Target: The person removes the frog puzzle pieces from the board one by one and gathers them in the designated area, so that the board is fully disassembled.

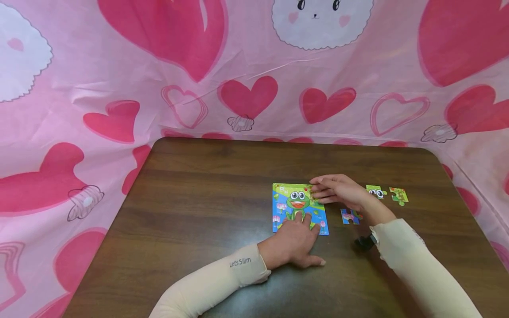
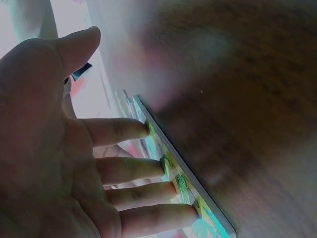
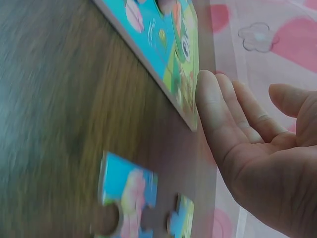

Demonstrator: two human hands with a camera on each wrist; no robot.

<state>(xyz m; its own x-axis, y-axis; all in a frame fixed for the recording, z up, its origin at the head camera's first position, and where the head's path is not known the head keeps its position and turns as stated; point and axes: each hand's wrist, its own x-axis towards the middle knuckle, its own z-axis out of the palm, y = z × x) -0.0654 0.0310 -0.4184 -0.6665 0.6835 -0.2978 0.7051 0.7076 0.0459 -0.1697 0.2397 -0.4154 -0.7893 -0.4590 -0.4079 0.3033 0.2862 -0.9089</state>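
A square frog jigsaw puzzle [image 1: 297,202] with a blue and green background lies flat on the table. My left hand [image 1: 296,240] reaches over its lower edge, fingers spread and nearly straight, their tips on the picture. In the left wrist view, those fingertips press near the side of the puzzle board [image 2: 181,183], and the thumb stands away from it. My right hand [image 1: 343,192] is at the upper right corner, palm turned toward the puzzle. Its extended fingers [image 3: 210,101] overlap the corner in the right wrist view, with nothing gripped.
Loose jigsaw pieces lie right of the puzzle: one with frog eyes [image 1: 374,191], a green one [image 1: 399,195] farther right, and a blue and pink one [image 1: 349,216] beside the right wrist. The brown wooden table [image 1: 191,198] ends at a pink heart-print cloth [image 1: 246,57].
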